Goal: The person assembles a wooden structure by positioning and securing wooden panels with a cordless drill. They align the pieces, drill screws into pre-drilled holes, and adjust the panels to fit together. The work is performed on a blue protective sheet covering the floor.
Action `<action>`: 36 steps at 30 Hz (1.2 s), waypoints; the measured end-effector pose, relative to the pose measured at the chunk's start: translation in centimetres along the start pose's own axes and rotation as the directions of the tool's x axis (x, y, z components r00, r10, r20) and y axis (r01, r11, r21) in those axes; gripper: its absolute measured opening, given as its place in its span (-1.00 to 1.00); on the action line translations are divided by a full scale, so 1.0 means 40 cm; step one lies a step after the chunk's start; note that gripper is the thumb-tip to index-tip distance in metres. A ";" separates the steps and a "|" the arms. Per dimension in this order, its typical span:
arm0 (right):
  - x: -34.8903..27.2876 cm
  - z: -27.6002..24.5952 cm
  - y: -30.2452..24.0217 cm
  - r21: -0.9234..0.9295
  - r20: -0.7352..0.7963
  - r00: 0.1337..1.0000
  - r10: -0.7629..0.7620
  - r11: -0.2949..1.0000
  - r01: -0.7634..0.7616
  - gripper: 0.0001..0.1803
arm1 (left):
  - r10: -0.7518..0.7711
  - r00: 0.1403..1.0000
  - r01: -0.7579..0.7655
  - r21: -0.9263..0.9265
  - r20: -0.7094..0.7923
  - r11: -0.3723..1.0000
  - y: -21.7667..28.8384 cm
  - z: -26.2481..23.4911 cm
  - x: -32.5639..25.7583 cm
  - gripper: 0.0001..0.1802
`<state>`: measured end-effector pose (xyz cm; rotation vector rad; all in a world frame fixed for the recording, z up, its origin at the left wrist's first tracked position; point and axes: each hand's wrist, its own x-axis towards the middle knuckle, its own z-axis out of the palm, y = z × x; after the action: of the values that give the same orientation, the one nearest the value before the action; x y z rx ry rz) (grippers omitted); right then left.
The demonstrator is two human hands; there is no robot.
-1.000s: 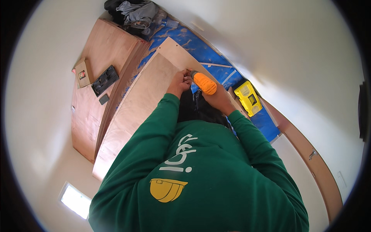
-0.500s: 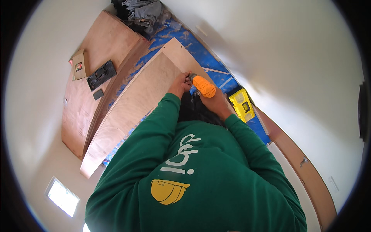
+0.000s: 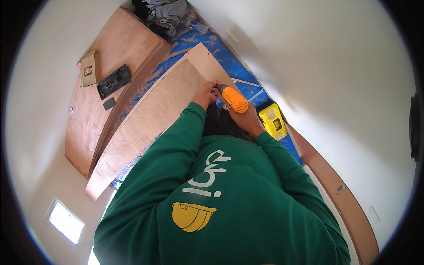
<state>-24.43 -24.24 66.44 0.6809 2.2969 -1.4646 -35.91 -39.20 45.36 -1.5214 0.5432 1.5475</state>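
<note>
My right hand (image 3: 247,118) is wrapped round the grip of an orange cordless drill (image 3: 235,100). The drill's dark front end points up and left at a wooden panel (image 3: 148,104). Close beside that end, my left hand (image 3: 205,94) has its fingers drawn together at the panel's edge, near a light wooden board (image 3: 207,62) at its far end. Whatever those fingers hold is too small to make out. The drill bit and the exact spot it meets are hidden too.
At left, a large wooden panel (image 3: 119,39) carries a black tool-case tray (image 3: 114,81), an open cardboard box (image 3: 90,70) and a small dark block (image 3: 109,104). Blue sheeting (image 3: 229,62) with sawdust covers the floor. A yellow case (image 3: 273,121) lies at right; clothes (image 3: 165,13) are heaped behind.
The view has shifted slightly, so the panels and yellow case appear a little further left. Both hands and the drill stay at nearly the same place on the wood.
</note>
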 end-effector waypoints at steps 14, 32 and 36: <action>0.004 0.002 0.005 -0.043 0.014 0.999 0.031 0.999 -0.031 -0.67 | 0.751 0.593 -0.340 0.936 0.289 -0.092 0.203 -0.079 -0.104 -0.14; 0.013 0.004 0.029 -0.076 0.045 0.999 -0.021 0.997 0.025 -0.64 | 0.516 0.729 0.096 0.678 0.450 -0.729 0.428 0.121 -0.137 0.23; 0.018 0.009 0.035 -0.111 0.069 0.995 -0.078 0.990 0.085 -0.64 | 0.502 0.741 0.081 0.684 0.445 -0.725 0.424 0.117 -0.135 0.24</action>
<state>-24.24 -23.89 64.86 0.5059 2.3624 -1.3574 -53.02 -45.79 46.79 0.3583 2.1896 0.1301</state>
